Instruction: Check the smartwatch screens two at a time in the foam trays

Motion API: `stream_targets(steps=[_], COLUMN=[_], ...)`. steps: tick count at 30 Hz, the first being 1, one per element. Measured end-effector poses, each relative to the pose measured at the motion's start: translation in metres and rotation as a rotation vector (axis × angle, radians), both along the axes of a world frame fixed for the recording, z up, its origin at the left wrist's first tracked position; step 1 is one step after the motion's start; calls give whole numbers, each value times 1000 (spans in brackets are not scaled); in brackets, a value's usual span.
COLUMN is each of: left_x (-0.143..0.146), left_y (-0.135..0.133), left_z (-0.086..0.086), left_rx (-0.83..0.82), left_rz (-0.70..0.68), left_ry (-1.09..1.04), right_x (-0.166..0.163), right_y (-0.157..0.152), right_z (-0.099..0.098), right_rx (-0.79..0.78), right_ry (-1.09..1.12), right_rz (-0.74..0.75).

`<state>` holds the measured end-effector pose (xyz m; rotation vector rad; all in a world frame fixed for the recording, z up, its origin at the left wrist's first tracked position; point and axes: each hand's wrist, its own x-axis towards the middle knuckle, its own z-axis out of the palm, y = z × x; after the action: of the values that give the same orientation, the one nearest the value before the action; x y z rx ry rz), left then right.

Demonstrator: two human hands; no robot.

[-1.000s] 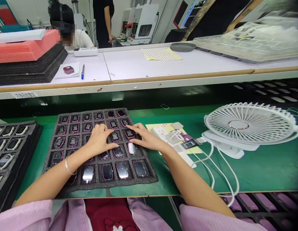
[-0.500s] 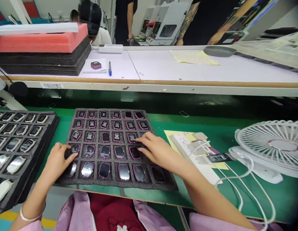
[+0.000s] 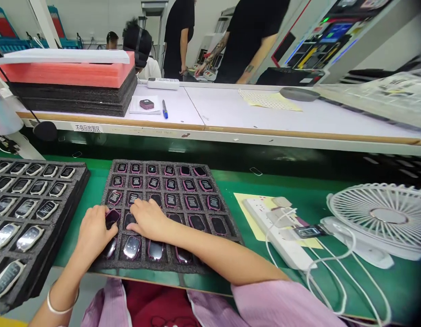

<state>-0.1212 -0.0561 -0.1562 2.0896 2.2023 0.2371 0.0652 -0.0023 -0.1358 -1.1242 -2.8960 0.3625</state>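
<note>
A dark foam tray (image 3: pixel 231 222) holds rows of purple-rimmed smartwatches in square pockets; several screens show white lines of text, others are dark. At the tray's left edge, my left hand (image 3: pixel 95 234) has thumb and fingers closed round the sides of a dark-screened smartwatch (image 3: pixel 112 217) in the fourth row. My right hand (image 3: pixel 149 221) reaches across the tray and pinches the neighbouring smartwatch (image 3: pixel 129 221) between thumb and fingers. That watch is partly covered by the hand. My right forearm hides parts of the two front rows.
Left stands a stack of foam trays (image 3: pixel 69 211) with pale-rimmed watches. To the right are a white power strip (image 3: pixel 281 236), loose cables and a white fan (image 3: pixel 384 215). A shelf (image 3: pixel 224 109) behind carries red and black foam (image 3: pixel 84 75) and a pen (image 3: pixel 165 110). People are beyond it.
My right hand has moved left across the tray, from the right-hand columns to the second column. My left hand stays at the same left-edge watch. The view has tilted up slightly.
</note>
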Motion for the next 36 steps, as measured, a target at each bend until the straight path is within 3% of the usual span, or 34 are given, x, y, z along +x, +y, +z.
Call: stream_targets(steps=[4,6,9,11,14,17,21,26,30,36], left_x=[0,4,21,39,68,94,116,124,123,121], left_y=[1,5,17,29,51,74,89,82,75,76], left_z=[10,21,40,51,58,56,42,23,20,15], left_rx=[26,58,9,-112,-211,-145,-3,39,57,126], left_rz=[-48,-39,-55,-75,-85,-112,-181,-230,-200,-140], left_ry=[-278,-486,-892,-1110,-1250,-1222,-1067,-957,-919,-1032], right_x=[17,32,59,76,95,106,112,113,113,115], right_y=[-5,-7,0,11,29,40,38,33,30,27], right_z=[2,1,0,-1,-3,-6,-15,-24,-25,-20], right_rx=[-105,-257,-696,-1022,-1293,-1343,-1305,-1314,-1303,-1372], right_ry=[222,402,743,961,1279,1495,1551,1520,1540,1569], right_rz=[39,58,-28,-180,-404,-477,-465,-399,-366,-307])
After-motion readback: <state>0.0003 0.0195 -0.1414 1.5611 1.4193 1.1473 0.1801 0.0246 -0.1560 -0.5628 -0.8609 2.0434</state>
